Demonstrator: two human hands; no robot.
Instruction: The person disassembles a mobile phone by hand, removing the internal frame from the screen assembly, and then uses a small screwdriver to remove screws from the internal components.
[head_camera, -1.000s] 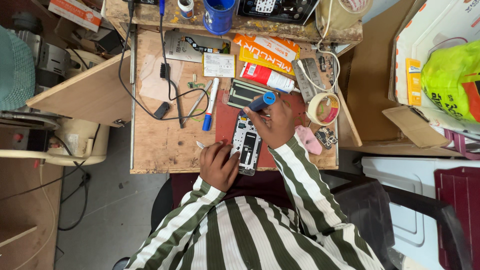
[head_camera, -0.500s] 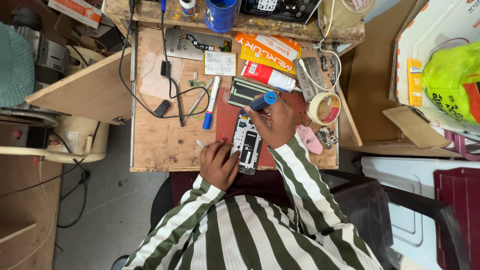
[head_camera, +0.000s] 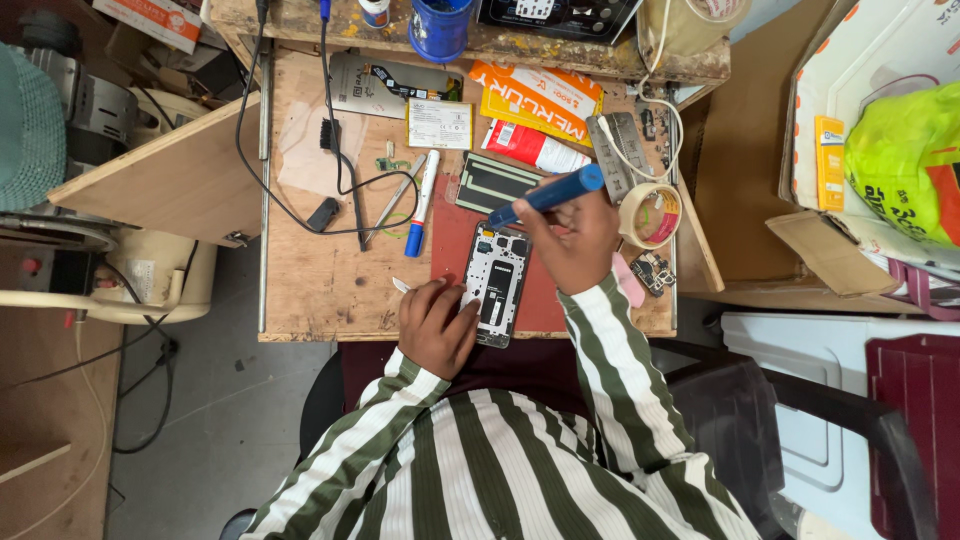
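Resting at the near edge of the wooden workbench (head_camera: 310, 290), an opened phone (head_camera: 497, 283) is being worked on; it is lying lengthwise on a dark red mat (head_camera: 455, 250), its back removed and the inner parts facing up. The phone is being steadied by the left hand (head_camera: 437, 325), which is laid knuckles-up beside the lower left corner, fingers curled and their tips pressing against the phone's side edge. Nothing is being gripped by this hand; whether its palm is closed cannot be told from above. A blue-handled screwdriver (head_camera: 550, 195) is being held by the right hand (head_camera: 572, 238), the fingers closed tightly around the lower part of the handle. The tool is being slanted, its handle end raised up and to the right, its tip lowered onto the phone's upper end. The right wrist is being bent inward, and the striped sleeve (head_camera: 620, 380) is being carried over the bench's front edge. Just beside the right hand, a roll of tape (head_camera: 651, 215) is lying flat. A blue-capped white marker (head_camera: 421, 203) is lying well to the left of the phone, near a black cable (head_camera: 300, 205).
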